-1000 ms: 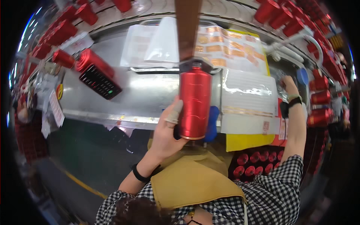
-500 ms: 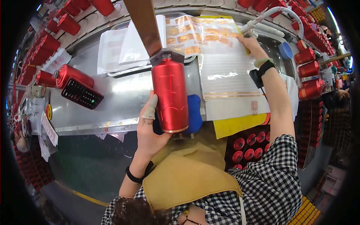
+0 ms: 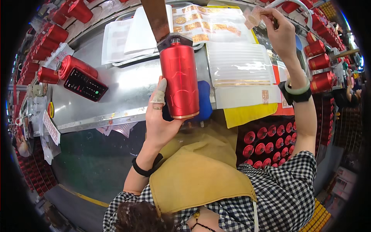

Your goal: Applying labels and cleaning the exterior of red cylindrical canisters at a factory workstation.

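At far left, a side-lying bottle (image 3: 79, 66) rests on the metal table (image 3: 118, 87), with a dark phone (image 3: 85, 84) just beside it, screen upward; the table's front edge runs below the phone toward the person's left hand (image 3: 160, 123); that hand grasps the red bottle (image 3: 179, 83) low on its left side, one covered finger along the wall, the other fingers partly hidden.

The red bottle is at mid-view, over the front part of the table; its long axis points away from the person, neck far, coppery base rim near, the neck a little to the left; the neck meets a dark fitting (image 3: 184, 40) at the end of a brown bar (image 3: 154, 19), and whether the two are joined cannot be told; a blue object (image 3: 203, 101) shows close on its right.

Farther right, a gold-printed sheet (image 3: 210, 27) and a glossy white sheet (image 3: 241, 67) cover the worktop, a yellow sheet (image 3: 251, 115) projecting at the near edge; beyond them the right hand (image 3: 281, 34), raised, pinches a translucent piece (image 3: 254, 16) at its fingertips; this piece is well apart from the red bottle, to its right and farther from the body; the left hand is the nearer, in contact; the open span between them passes above the sheets.
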`<state>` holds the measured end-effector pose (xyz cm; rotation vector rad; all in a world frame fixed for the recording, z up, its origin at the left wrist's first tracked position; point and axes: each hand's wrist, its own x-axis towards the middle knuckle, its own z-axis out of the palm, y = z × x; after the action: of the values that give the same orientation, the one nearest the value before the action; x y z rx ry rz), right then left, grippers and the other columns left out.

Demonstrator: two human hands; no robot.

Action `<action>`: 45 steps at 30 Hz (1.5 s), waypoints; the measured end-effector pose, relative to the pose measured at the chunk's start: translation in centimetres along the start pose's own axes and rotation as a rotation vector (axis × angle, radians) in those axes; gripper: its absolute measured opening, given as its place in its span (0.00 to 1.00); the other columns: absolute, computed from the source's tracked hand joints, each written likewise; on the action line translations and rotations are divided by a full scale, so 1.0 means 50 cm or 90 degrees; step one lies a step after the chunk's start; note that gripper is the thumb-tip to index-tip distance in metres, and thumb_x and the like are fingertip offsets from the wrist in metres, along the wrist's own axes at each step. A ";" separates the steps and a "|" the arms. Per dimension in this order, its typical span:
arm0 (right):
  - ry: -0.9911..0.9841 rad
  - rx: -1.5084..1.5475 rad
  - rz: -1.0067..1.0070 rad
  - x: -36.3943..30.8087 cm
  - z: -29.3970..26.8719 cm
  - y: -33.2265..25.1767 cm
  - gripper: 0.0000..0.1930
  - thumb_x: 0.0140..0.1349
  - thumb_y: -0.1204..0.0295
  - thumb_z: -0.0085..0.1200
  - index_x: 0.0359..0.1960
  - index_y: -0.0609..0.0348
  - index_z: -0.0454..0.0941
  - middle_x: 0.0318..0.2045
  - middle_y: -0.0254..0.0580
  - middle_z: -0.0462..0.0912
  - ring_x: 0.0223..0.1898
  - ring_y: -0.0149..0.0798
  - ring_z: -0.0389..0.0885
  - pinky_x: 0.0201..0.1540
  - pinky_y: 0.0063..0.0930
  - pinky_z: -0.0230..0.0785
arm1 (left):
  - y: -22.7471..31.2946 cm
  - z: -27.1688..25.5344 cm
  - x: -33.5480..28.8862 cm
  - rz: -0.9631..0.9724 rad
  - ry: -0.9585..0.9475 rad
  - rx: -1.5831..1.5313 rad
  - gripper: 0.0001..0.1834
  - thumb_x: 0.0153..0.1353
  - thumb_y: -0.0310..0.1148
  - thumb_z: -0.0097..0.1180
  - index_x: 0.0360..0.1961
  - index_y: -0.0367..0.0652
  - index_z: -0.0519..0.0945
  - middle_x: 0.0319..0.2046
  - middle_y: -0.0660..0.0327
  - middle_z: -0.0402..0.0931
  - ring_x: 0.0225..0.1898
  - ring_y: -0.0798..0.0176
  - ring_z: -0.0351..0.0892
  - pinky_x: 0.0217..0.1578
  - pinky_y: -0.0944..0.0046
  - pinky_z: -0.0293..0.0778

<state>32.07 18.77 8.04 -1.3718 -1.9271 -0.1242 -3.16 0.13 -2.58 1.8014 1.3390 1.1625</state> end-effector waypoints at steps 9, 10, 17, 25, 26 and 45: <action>-0.235 0.112 -0.216 -0.049 -0.099 -0.215 0.14 0.58 0.86 0.59 0.45 0.60 0.82 0.39 0.46 0.84 0.41 0.51 0.83 0.44 0.38 0.76 | 0.036 -0.032 0.023 0.017 -0.046 0.024 0.66 0.41 0.34 0.87 0.79 0.33 0.57 0.75 0.48 0.64 0.74 0.50 0.66 0.73 0.53 0.63; -0.282 0.147 -0.238 -0.053 -0.097 -0.232 0.14 0.58 0.85 0.59 0.45 0.59 0.82 0.39 0.45 0.84 0.41 0.51 0.84 0.44 0.39 0.76 | 0.047 -0.040 0.033 0.058 -0.031 0.016 0.65 0.41 0.35 0.87 0.78 0.34 0.59 0.76 0.47 0.62 0.75 0.48 0.64 0.73 0.52 0.63; -0.323 0.280 -0.283 -0.086 -0.031 -0.323 0.21 0.60 0.79 0.64 0.55 0.52 0.76 0.38 0.44 0.86 0.40 0.49 0.85 0.42 0.38 0.76 | 0.126 -0.031 0.094 0.143 0.077 -0.148 0.37 0.53 0.22 0.76 0.66 0.37 0.77 0.43 0.58 0.87 0.45 0.65 0.86 0.51 0.64 0.79; -0.551 0.403 0.011 -0.163 0.013 -0.265 0.18 0.61 0.72 0.71 0.51 0.59 0.82 0.34 0.34 0.87 0.31 0.29 0.78 0.38 0.25 0.72 | 0.151 -0.031 0.078 0.112 0.085 -0.234 0.28 0.62 0.14 0.63 0.64 0.34 0.77 0.46 0.59 0.85 0.43 0.70 0.84 0.45 0.68 0.79; -0.617 0.353 0.056 -0.169 0.015 -0.256 0.15 0.61 0.73 0.70 0.48 0.61 0.83 0.33 0.34 0.87 0.32 0.27 0.78 0.38 0.24 0.72 | 0.159 -0.030 0.077 0.086 0.117 -0.293 0.25 0.61 0.14 0.63 0.61 0.35 0.78 0.43 0.59 0.85 0.40 0.69 0.86 0.42 0.68 0.80; -0.517 0.432 0.320 -0.261 0.051 -0.254 0.12 0.73 0.66 0.61 0.39 0.66 0.83 0.22 0.29 0.71 0.28 0.25 0.65 0.32 0.27 0.63 | 0.011 -0.060 -0.003 -0.365 0.037 -0.443 0.13 0.72 0.25 0.56 0.55 0.33 0.76 0.46 0.53 0.83 0.44 0.60 0.84 0.45 0.60 0.81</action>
<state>21.87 4.59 2.35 -1.4574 -1.8394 1.3796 -5.63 -0.27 -0.87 0.8263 1.1633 1.1554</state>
